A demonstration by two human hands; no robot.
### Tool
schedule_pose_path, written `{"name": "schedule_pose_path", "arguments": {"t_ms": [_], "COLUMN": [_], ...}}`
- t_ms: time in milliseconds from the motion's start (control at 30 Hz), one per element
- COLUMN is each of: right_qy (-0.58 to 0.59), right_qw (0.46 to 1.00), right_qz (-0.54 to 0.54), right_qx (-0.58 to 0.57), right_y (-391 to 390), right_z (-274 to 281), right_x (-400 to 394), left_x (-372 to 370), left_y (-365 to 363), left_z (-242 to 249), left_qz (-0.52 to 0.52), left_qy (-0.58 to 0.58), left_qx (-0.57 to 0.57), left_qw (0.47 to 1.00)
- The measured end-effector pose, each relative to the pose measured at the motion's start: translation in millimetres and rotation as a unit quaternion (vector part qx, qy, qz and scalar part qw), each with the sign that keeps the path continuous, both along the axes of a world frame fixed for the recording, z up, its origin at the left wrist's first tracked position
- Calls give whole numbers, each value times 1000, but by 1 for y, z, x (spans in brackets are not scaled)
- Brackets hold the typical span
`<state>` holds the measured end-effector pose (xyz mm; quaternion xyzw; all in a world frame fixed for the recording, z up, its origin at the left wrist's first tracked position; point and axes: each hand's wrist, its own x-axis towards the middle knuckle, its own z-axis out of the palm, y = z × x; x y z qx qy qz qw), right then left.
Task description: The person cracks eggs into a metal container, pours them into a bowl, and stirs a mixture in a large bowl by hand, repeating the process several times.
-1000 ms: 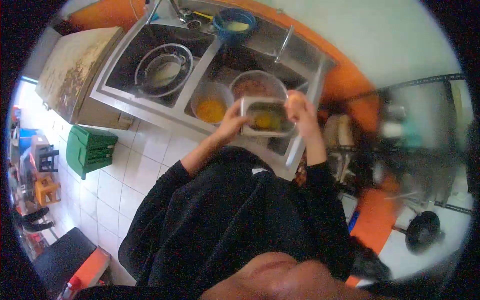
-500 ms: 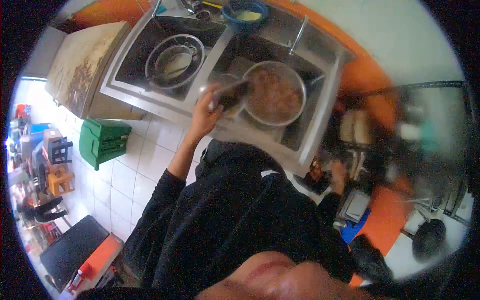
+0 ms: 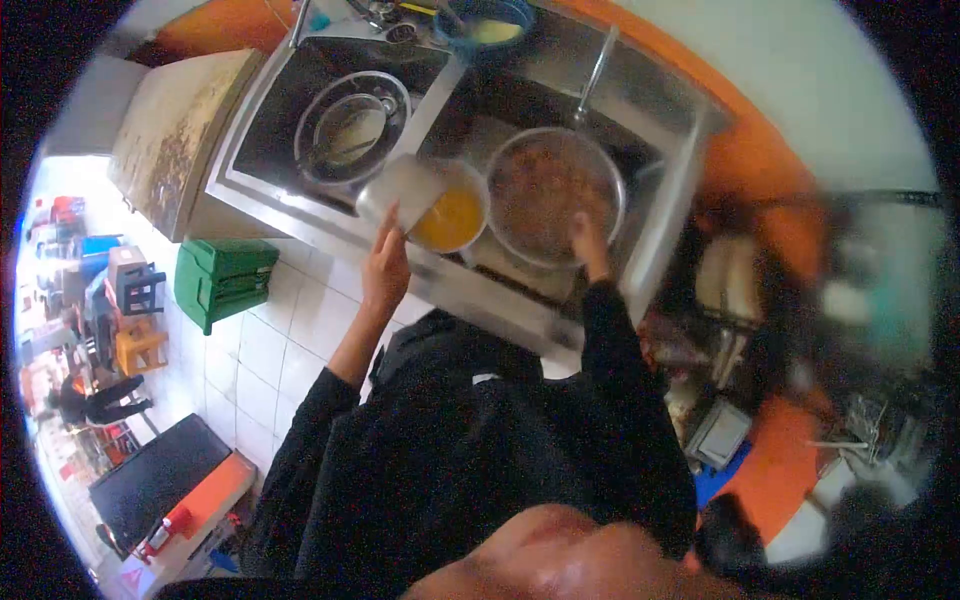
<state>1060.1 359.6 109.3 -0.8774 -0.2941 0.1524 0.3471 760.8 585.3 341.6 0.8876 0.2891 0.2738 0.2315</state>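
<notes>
While tilted, steel tin (image 3: 400,190) (yolk-yellow bowl (image 3: 450,220)), l. hand (image 3: 385,265)

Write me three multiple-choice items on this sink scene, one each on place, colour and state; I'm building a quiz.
1. Where is the big glass bowl?
A. right sink basin
B. on the floor
C. on the green crate

2. What colour is the liquid in the small bowl?
A. blue
B. yellow-orange
C. black

3. What is the left hand doing?
A. hanging free
B. tilting a metal tin over the small bowl
C. resting on the tap

Key: 1 A, it sits in the right basin; 2 B, its contents look yellow-orange; 3 B, the tin leans toward that bowl.
</notes>
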Motion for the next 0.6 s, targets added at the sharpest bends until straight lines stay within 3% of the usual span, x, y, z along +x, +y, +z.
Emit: {"name": "schedule_pose_path", "arguments": {"t_ms": [67, 133, 167, 267, 333, 467, 500, 567, 600], "right_qy": [-131, -55, -46, -101, -167, -109, -102, -87, -83], "right_qw": [982, 956, 956, 977, 978, 981, 982, 982, 982], "right_qz": [56, 88, 73, -7, -37, -28, -27, -29, -27], "right_qx": [-125, -273, -279, -187, -116, -156, -160, -164, -168], "right_y": [7, 18, 19, 17, 8, 13, 13, 14, 17], "right_z": [-88, -33, -41, -130, -212, -130, -126, -122, -123], "right_x": [9, 1, -2, -4, -1, 4, 5, 9, 13], "left_x": [4, 7, 8, 3, 3, -6, -6, -3, -1], "left_y": [-3, -7, -7, -12, -15, -10, -11, -13, -13], "left_z": [5, 15, 22, 40, 43, 41, 43, 47, 47], "left_qz": [20, 55, 56, 78, 68, 54, 53, 129, 127], "left_qy": [-10, -78, -71, -65, -164, -212, -216, -253, -255], "left_qx": [-13, -89, -86, -166, -270, -318, -316, -442, -439], "left_qw": [1000, 991, 992, 981, 947, 922, 923, 851, 852]}}
